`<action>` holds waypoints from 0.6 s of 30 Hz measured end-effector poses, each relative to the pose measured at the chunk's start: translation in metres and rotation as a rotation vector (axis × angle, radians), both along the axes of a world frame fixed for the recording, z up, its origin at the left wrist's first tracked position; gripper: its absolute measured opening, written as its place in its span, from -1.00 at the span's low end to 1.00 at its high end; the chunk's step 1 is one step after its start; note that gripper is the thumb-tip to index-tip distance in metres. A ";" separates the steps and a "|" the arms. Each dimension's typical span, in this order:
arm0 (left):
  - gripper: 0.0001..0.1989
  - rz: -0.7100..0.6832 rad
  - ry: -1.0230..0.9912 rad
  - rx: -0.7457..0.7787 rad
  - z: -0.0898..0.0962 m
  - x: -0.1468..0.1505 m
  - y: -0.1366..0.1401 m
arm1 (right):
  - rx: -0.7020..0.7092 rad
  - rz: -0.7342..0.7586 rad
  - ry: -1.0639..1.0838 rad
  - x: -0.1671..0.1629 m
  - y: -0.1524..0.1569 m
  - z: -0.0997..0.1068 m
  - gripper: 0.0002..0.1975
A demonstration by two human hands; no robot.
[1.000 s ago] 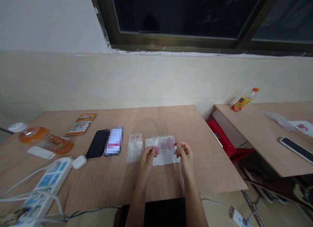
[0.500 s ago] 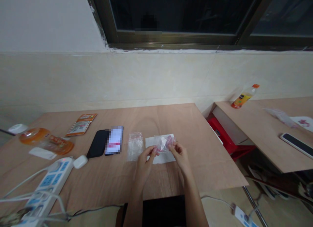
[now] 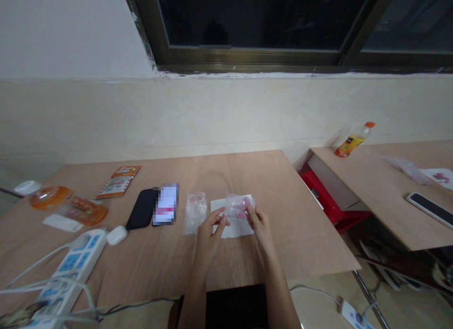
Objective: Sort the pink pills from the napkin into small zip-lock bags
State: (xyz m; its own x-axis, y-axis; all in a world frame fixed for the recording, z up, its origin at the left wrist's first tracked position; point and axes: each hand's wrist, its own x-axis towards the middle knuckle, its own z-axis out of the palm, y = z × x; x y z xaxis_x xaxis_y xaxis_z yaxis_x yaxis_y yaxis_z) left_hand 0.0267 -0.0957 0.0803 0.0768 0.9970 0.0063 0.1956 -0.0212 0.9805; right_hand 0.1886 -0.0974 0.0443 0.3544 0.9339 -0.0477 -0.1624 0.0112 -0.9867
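Bare forearms (image 3: 194,291), black garment (image 3: 236,307) over lap

Readable text: none; all the print in view is too small, blurred or masked.
Orange bottle (image 3: 72,207): well to the left of the left hand (image 3: 209,227); marks like lettering run along its orange label, with no word legible.
Orange-and-white packet (image 3: 119,182): beyond the left hand and to its left; printed bands frame a pale block, the characters too small to make out.
Lit phone (image 3: 165,204): left of the left hand; its screen is pixelated, a pink band showing, any writing lost.
Small bottle (image 3: 351,143): beyond the right hand (image 3: 261,223) and well to its right, on another counter (image 3: 382,187); a black patch marks its yellow label, the brand illegible.
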 end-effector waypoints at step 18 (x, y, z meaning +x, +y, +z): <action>-0.64 -0.005 -0.142 0.107 0.013 0.000 -0.003 | -0.102 -0.070 0.465 -0.021 0.001 0.010 -0.55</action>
State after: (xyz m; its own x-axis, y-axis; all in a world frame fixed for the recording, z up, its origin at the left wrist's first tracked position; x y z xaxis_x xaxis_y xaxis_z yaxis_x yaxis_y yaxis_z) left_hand 0.0265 -0.0988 0.0929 0.0725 0.9897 0.1232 0.0551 -0.1273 0.9903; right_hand 0.1672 -0.0967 0.0543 0.3355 0.8909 -0.3060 -0.5887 -0.0552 -0.8064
